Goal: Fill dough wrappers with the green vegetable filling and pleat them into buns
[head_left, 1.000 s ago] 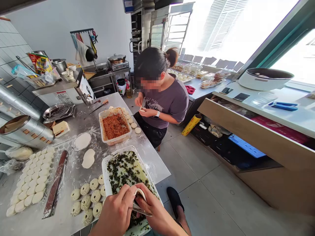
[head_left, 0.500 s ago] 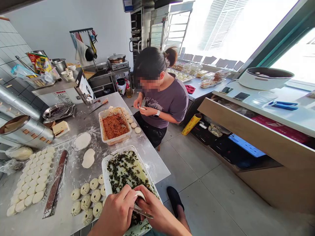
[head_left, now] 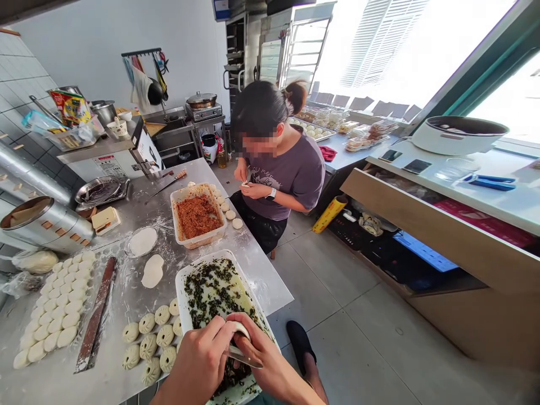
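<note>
Over the white tub of dark green chopped filling (head_left: pixel 219 298), both hands are together around one bun of white dough (head_left: pixel 241 331). My left hand (head_left: pixel 205 351) pinches the dough's edge between thumb and fingers. Cupped round the bun's far side, my right hand (head_left: pixel 265 357) holds it. A flat metal filling spatula (head_left: pixel 244 356) pokes out below the bun, between the hands; which fingers grip it is hidden. Several pleated buns (head_left: pixel 147 346) stand in rows left of the tub.
A tub of reddish filling (head_left: pixel 196 216) lies farther along the steel table, where a co-worker (head_left: pixel 284 169) handles dough. Flattened dough rounds (head_left: pixel 54 309), a dark rolling stick (head_left: pixel 96 315) and a dough sheet (head_left: pixel 152 271) lie to the left. A drawer (head_left: pixel 422 214) juts out at right.
My hands stay at the bun, with fingers shifting slightly along its edge. The view has moved a little, and the co-worker's fingers have changed position.
</note>
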The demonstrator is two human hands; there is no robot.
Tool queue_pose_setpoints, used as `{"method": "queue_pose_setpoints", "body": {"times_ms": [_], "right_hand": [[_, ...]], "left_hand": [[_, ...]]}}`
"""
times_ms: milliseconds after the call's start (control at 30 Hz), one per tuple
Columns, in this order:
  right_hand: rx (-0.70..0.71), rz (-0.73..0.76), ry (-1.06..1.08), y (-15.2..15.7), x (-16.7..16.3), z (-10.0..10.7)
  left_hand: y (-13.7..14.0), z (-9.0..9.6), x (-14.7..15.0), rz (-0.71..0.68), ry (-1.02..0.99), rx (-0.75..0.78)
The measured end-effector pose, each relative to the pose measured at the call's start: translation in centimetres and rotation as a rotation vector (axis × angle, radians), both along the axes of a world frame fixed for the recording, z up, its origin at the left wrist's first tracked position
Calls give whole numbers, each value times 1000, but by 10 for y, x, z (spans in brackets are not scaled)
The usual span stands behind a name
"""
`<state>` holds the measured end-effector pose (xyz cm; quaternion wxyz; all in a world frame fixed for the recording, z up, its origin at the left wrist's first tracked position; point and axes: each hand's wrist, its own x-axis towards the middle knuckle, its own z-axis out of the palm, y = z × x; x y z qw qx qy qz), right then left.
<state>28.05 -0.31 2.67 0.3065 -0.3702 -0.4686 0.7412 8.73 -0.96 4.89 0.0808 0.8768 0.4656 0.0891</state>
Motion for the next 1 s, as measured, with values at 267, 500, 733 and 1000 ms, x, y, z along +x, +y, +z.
{"method": "queue_pose_setpoints", "body": {"times_ms": [267, 500, 733, 1000], "right_hand": [[155, 47, -254, -3, 0, -5], [136, 70, -257, 1, 7, 9], [-255, -173, 48, 0, -4, 3], [-523, -374, 208, -6, -35, -28]], "left_hand": [[-3, -5, -2, -30, 94, -30], [-3, -3, -1, -75, 54, -32], [-3, 0, -2, 33, -43, -86], [-6, 0, 0, -29, -63, -108]]}}
